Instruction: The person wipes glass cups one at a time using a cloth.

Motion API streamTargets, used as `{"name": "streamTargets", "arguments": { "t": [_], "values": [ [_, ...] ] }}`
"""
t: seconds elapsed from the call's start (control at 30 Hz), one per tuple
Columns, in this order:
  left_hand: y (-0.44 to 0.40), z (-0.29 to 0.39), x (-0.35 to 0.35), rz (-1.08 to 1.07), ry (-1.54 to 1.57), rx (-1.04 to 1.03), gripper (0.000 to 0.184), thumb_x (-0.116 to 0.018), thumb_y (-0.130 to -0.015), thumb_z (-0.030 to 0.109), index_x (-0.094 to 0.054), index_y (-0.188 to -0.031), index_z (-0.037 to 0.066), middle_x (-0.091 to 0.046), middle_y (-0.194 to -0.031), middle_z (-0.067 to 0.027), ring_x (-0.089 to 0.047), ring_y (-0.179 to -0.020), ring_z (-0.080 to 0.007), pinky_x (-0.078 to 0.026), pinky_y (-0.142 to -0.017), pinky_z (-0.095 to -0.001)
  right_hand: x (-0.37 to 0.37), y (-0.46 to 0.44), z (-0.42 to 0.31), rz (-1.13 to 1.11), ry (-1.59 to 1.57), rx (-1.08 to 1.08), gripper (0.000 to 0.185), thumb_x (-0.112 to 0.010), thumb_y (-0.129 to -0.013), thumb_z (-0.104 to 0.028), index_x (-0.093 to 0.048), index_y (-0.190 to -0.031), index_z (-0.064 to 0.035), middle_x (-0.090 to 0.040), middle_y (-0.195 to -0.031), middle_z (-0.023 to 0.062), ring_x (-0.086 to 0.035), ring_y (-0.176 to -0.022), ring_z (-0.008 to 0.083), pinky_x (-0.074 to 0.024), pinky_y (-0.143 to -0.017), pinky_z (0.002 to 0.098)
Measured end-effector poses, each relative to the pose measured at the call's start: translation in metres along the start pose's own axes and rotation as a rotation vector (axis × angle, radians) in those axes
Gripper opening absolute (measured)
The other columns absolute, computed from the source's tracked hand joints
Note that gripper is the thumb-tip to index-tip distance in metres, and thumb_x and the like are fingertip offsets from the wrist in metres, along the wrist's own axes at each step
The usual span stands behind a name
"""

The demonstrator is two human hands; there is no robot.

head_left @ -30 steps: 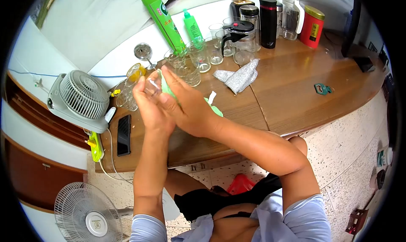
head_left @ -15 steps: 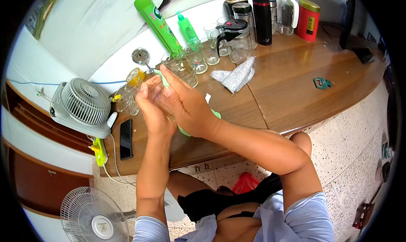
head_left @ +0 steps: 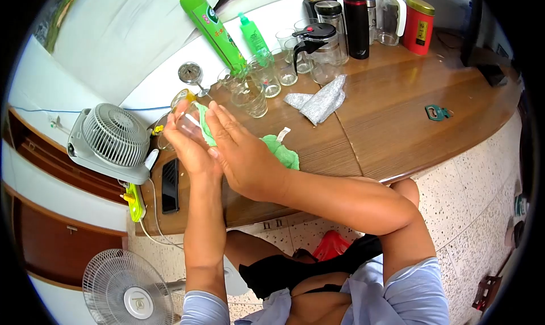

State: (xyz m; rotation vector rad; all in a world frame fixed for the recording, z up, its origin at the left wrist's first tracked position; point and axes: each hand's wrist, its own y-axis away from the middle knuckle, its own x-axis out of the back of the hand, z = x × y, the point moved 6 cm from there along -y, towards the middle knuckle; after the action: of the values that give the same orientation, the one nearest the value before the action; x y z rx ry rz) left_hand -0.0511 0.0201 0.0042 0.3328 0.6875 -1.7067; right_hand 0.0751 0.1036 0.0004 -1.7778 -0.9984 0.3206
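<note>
My left hand [head_left: 196,153] is wrapped round a clear drinking glass [head_left: 189,125], tilted above the near left part of the table. My right hand [head_left: 245,157] presses a green cloth [head_left: 279,152] against the glass, its fingers close together. One fold of the cloth shows between the hands, and a loose end with a white label hangs out behind my right wrist. Part of the glass is hidden by my fingers. Just beyond my hands stand several clear glasses [head_left: 251,101], near a silver-lidded stemmed piece [head_left: 190,73].
A glass teapot [head_left: 326,55], black flask [head_left: 355,27], red tin [head_left: 419,27] and green bottles [head_left: 213,30] line the back. A silver-grey cloth [head_left: 321,102] and teal bottle opener [head_left: 436,112] lie on the table [head_left: 397,109]. Leftward are a phone [head_left: 170,186] and grey fan [head_left: 115,135].
My right hand has shifted down and turned, its fingers now flatter along the glass. More of the green cloth shows, both between my hands and behind my right wrist.
</note>
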Motion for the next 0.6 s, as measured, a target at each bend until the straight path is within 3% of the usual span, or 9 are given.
{"name": "streamTargets", "arguments": {
  "t": [0.2, 0.3, 0.4, 0.5, 0.6],
  "values": [
    [0.013, -0.003, -0.008, -0.093, -0.191, -0.108, 0.041, -0.037, -0.113, 0.044, -0.058, -0.111, 0.008, -0.062, -0.112, -0.0077, -0.060, -0.103, -0.0199, -0.050, -0.095, -0.0376, 0.009, -0.008, 0.007, 0.044, -0.082, -0.062, 0.055, -0.048, -0.111, -0.017, -0.038, -0.153, 0.0171, -0.039, -0.158, 0.0409, -0.038, -0.151, 0.0518, -0.0375, -0.122, 0.0509],
    [0.022, -0.003, -0.015, -0.221, -0.227, -0.205, 0.038, -0.035, -0.114, 0.039, -0.054, -0.102, 0.009, -0.063, -0.104, -0.0074, -0.060, -0.095, -0.0188, -0.051, -0.086, -0.0353, 0.016, -0.011, 0.022, 0.126, -0.241, -0.198, 0.053, -0.044, -0.114, -0.022, -0.043, -0.154, 0.0126, -0.059, -0.140, 0.0319, -0.055, -0.138, 0.0398, -0.0450, -0.114, 0.0440],
    [0.021, -0.009, -0.017, -0.317, -0.226, -0.193, 0.038, -0.032, -0.116, 0.036, -0.048, -0.094, 0.010, -0.058, -0.091, -0.0063, -0.049, -0.082, -0.0171, -0.043, -0.082, -0.0332, 0.010, -0.012, 0.042, 0.010, -0.734, -0.525, 0.051, -0.040, -0.116, -0.030, -0.053, -0.147, 0.0077, -0.066, -0.115, 0.0145, -0.061, -0.111, 0.0220, -0.0488, -0.101, 0.0369],
    [0.019, -0.006, -0.018, -0.316, -0.282, -0.257, 0.039, -0.033, -0.116, 0.036, -0.050, -0.093, 0.009, -0.058, -0.088, -0.0055, -0.048, -0.080, -0.0156, -0.041, -0.079, -0.0322, -0.003, -0.008, 0.058, -0.041, -0.991, -0.646, 0.048, -0.040, -0.116, -0.035, -0.058, -0.138, 0.0040, -0.059, -0.103, 0.0039, -0.053, -0.094, 0.0128, -0.0481, -0.091, 0.0340],
    [0.022, 0.005, -0.022, -0.305, -0.446, -0.311, 0.040, -0.034, -0.116, 0.036, -0.055, -0.097, 0.007, -0.059, -0.088, -0.0044, -0.049, -0.079, -0.0141, -0.041, -0.077, -0.0302, -0.009, -0.004, 0.061, -0.063, -1.083, -0.713, 0.048, -0.040, -0.115, -0.038, -0.061, -0.128, 0.0033, -0.062, -0.108, 0.0042, -0.055, -0.099, 0.0124, -0.0482, -0.092, 0.0334]
  ]
}}
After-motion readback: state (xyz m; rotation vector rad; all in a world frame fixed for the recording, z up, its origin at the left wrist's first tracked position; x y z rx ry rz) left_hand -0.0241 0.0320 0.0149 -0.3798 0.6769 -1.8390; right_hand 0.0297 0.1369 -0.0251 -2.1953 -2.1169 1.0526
